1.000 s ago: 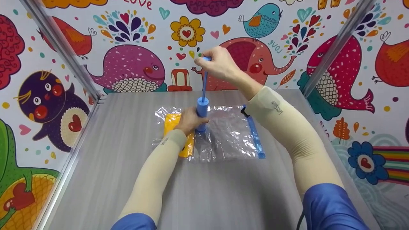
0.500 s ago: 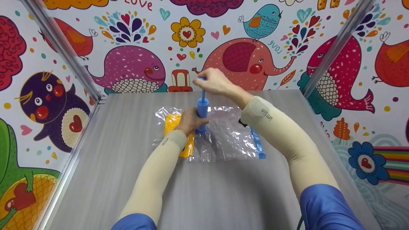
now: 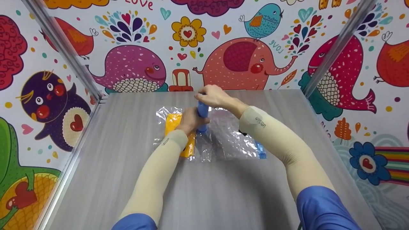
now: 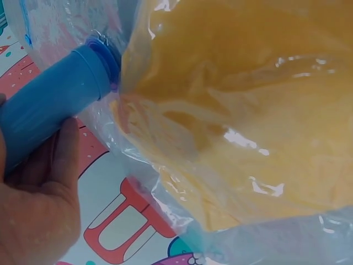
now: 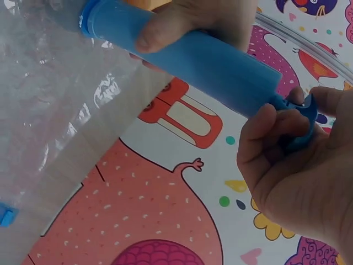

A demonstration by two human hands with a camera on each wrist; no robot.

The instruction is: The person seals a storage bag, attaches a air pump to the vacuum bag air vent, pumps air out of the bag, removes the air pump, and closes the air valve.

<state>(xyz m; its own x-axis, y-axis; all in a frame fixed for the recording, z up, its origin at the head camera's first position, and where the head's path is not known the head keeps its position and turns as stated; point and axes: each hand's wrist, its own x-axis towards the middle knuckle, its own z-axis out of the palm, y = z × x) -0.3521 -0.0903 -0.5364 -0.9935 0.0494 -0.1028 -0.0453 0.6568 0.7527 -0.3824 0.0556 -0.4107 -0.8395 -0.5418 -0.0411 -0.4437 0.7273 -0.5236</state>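
Observation:
A blue hand pump [image 3: 203, 111] stands upright on a clear plastic bag [image 3: 231, 140]. My left hand [image 3: 190, 119] wraps its fingers and thumb around the pump's barrel. At the top, my right hand [image 3: 213, 95] grips the blue pump handle [image 5: 302, 127], which sits close against the end of the barrel. The pump's base meets the bag at a round blue valve [image 4: 105, 58]. Inside the bag's left part lies yellow cloth-like material [image 4: 248, 127], partly covered by my left hand and forearm in the head view.
The bag lies on a grey wood-grain table [image 3: 108, 179]. A blue strip [image 3: 261, 150] edges the bag's right side, and a small blue clip [image 5: 6, 215] shows at its edge. Patterned walls and metal posts [image 3: 332, 51] stand behind and at the sides.
My right hand has moved straight down with the handle, and the rod seen a second ago has gone into the barrel. My left hand, the pump barrel and the bag have stayed in place.

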